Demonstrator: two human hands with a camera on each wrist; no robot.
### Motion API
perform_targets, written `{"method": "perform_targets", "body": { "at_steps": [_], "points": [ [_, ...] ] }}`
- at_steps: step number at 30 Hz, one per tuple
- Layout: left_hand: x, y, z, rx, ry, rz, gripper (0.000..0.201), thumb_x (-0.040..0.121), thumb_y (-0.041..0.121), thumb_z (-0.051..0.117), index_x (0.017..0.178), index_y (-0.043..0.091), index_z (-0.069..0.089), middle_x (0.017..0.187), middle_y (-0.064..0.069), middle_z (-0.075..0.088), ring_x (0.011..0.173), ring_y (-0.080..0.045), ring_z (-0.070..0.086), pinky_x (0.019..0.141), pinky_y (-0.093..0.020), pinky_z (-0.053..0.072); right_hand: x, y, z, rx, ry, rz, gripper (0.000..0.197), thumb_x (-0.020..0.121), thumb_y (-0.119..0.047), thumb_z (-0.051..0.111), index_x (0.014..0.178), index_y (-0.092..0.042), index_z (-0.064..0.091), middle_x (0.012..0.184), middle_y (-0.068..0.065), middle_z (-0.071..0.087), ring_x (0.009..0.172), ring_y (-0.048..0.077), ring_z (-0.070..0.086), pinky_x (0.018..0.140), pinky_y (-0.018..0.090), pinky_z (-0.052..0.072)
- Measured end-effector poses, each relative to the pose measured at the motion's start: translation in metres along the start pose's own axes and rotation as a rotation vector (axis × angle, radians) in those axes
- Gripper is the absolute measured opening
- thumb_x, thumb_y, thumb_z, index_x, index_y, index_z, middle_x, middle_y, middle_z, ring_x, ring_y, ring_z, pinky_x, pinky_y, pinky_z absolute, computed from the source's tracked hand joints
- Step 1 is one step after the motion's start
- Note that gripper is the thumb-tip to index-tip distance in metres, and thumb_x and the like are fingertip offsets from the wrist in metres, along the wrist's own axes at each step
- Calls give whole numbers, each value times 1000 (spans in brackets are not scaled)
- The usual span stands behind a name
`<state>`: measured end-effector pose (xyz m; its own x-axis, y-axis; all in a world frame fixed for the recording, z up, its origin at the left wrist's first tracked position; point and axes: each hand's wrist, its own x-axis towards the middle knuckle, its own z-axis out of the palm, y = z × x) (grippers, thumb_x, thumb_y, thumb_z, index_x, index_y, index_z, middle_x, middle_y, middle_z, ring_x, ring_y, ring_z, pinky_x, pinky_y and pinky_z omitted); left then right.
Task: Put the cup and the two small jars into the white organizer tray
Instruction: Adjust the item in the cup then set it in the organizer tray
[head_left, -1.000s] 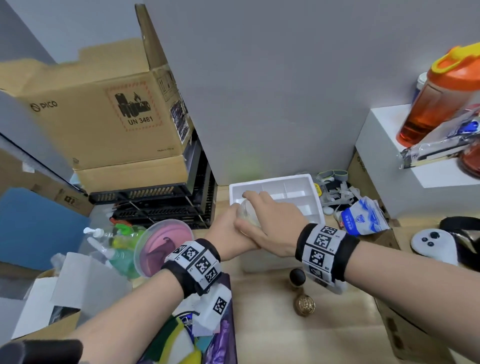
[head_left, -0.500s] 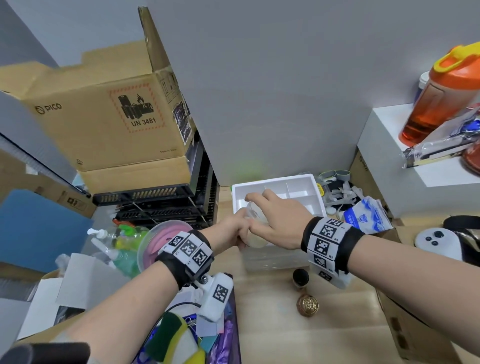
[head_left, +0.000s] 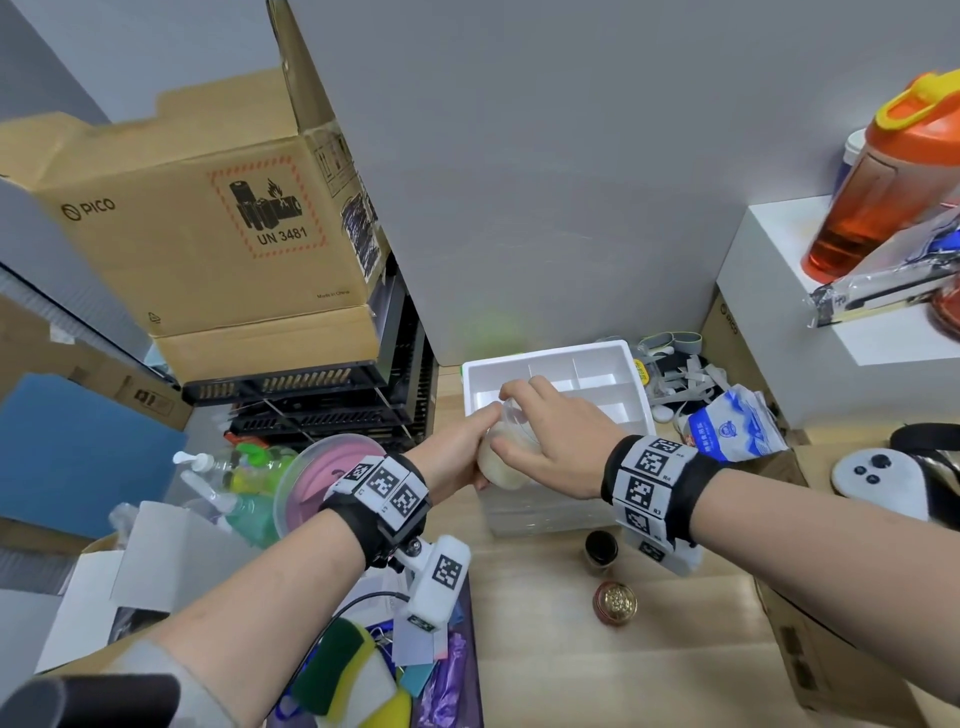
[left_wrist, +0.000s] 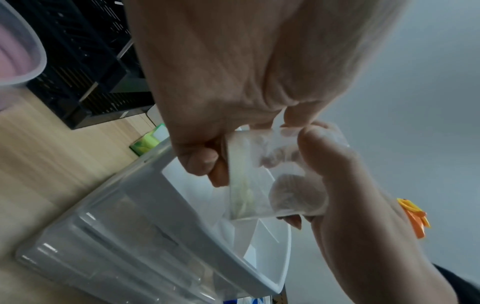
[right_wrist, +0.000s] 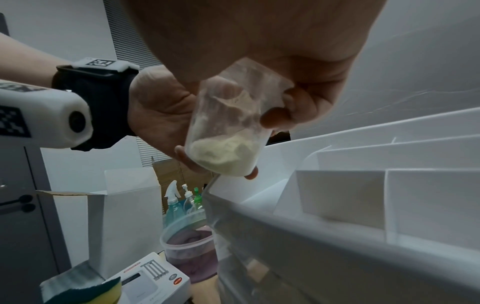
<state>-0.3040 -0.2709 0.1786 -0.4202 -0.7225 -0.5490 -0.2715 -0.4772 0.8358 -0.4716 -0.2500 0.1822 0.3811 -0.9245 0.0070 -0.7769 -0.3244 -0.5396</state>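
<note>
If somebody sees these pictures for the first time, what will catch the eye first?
Both hands, left hand and right hand, hold a clear cup with pale powder at the near-left corner of the white organizer tray. Two small jars wait on the wooden table in front of the tray.

The right hand (head_left: 553, 441) covers much of the cup (head_left: 504, 449) and part of the white organizer tray (head_left: 631, 387). The orange bottle (head_left: 893, 171) is cut off at the frame edge; the black-lidded jar (head_left: 601, 550) is partly behind the wrist camera.
</note>
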Motion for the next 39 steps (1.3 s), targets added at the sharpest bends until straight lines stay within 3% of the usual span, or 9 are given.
{"method": "perform_targets", "body": {
  "at_steps": [4, 8, 16, 21, 25, 29, 31, 35, 39],
  "points": [
    [5, -1, 3, 59, 76, 25, 41, 89, 51, 37, 102, 20, 61, 69, -1, 48, 55, -15, 38, 52, -31, 27, -2, 1, -2, -1, -4, -7, 49, 90, -60, 39, 124, -25, 38, 108, 0, 48, 74, 29, 55, 73, 39, 45],
    [7, -4, 1, 98, 80, 47, 42, 90, 53, 37, 104, 22, 63, 76, -4, 51, 59, -15, 42, 52, -30, 28, -4, 0, -5, 4, -23, -4, 44, 92, -57, 40, 121, -23, 40, 107, 2, 50, 79, 31, 56, 76, 41, 46],
    [3, -1, 6, 72, 133, 23, 49, 81, 60, 43, 101, 20, 61, 83, -12, 51, 63, -19, 42, 53, -30, 29, -3, -1, -7, 10, 29, 6, 48, 91, -61, 22, 111, -23, 43, 100, -6, 48, 80, 28, 56, 72, 38, 41],
    [-2, 1, 4, -8, 116, 7, 67, 90, 69, 39, 117, 16, 70, 88, -15, 54, 61, -20, 45, 52, -30, 33, -4, -6, -12, 66, 56, 32, 45, 97, -57, 31, 123, -22, 41, 123, -2, 56, 92, 27, 61, 83, 41, 46],
    [-11, 4, 2, -122, 26, -18, 50, 102, 63, 40, 110, 25, 71, 94, -2, 71, 86, -20, 59, 74, -34, 45, -7, -10, -15, 100, 75, 29, 43, 100, -50, 37, 128, -17, 42, 125, 2, 54, 101, 27, 60, 86, 40, 45],
    [-15, 8, 0, -246, -59, -92, 62, 101, 61, 45, 138, 14, 62, 115, -15, 69, 111, -39, 66, 97, -52, 58, -7, -11, -14, 97, 105, 3, 45, 100, -50, 38, 130, -15, 42, 126, 3, 53, 102, 26, 60, 83, 39, 45],
    [-18, 11, 1, -298, -83, -115, 64, 102, 58, 47, 139, 8, 60, 120, -22, 66, 115, -47, 65, 91, -50, 62, -8, -10, -13, 75, 121, -25, 50, 97, -55, 33, 129, -17, 41, 127, 3, 53, 104, 25, 61, 83, 41, 48],
    [-19, 12, 2, -316, -61, -116, 53, 100, 59, 50, 121, 15, 69, 110, -18, 68, 101, -39, 66, 77, -39, 64, -7, -8, -13, 38, 137, -41, 57, 94, -59, 27, 129, -17, 43, 126, 2, 55, 111, 23, 58, 85, 42, 49],
    [-17, 11, 0, -351, -71, -90, 58, 93, 62, 56, 120, 12, 66, 95, -10, 72, 83, -29, 68, 63, -30, 60, -7, -8, -15, 30, 158, -50, 61, 93, -59, 27, 131, -15, 47, 123, 3, 56, 109, 24, 57, 84, 42, 49]
  ]
}}
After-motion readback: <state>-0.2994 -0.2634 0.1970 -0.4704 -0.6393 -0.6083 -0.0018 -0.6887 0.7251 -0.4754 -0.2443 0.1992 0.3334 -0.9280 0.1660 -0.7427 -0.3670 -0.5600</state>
